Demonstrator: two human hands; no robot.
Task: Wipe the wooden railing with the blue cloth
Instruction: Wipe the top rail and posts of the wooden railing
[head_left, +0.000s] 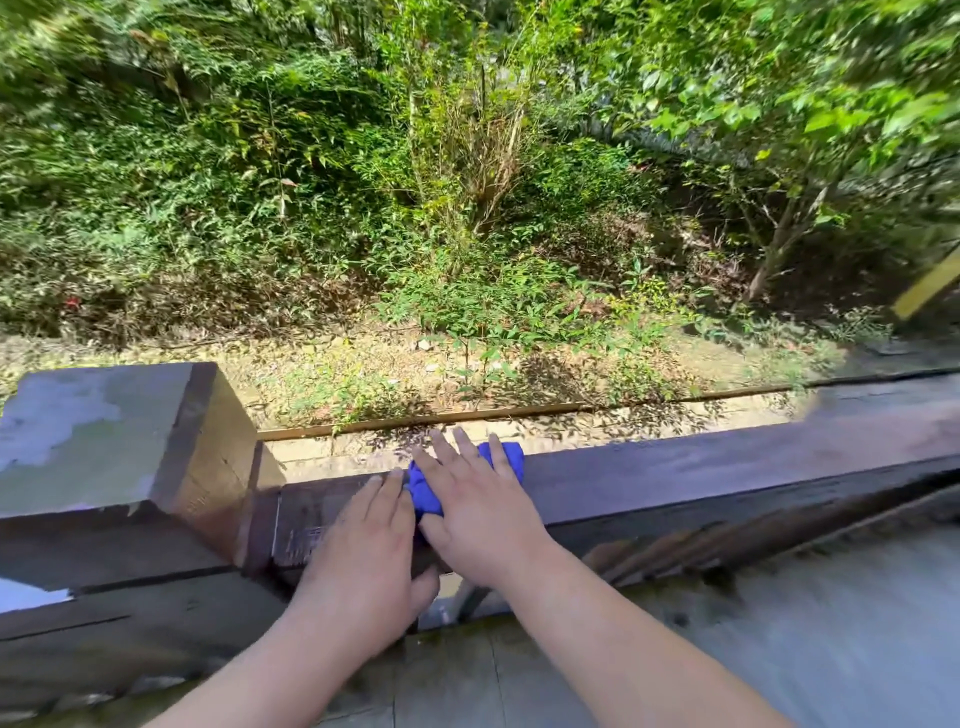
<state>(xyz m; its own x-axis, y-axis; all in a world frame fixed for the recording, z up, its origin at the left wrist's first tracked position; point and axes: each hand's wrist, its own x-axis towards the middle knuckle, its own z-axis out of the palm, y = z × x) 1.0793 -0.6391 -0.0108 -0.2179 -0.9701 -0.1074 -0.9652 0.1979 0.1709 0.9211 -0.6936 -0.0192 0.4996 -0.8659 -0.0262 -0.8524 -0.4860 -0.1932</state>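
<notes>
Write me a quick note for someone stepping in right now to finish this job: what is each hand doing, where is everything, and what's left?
Right hand: flat on the blue cloth, fingers spread, pressing it onto the top of the wooden railing.
Left hand: resting on the railing right beside the cloth, fingertips touching its edge; it holds nothing.
The cloth sits bunched up near the railing's left end, close to the square post.
Done: cannot tell how much has been wiped; the picture is blurred.
Left: probably the long stretch of railing running off to the right, so slide the cloth that way.
</notes>
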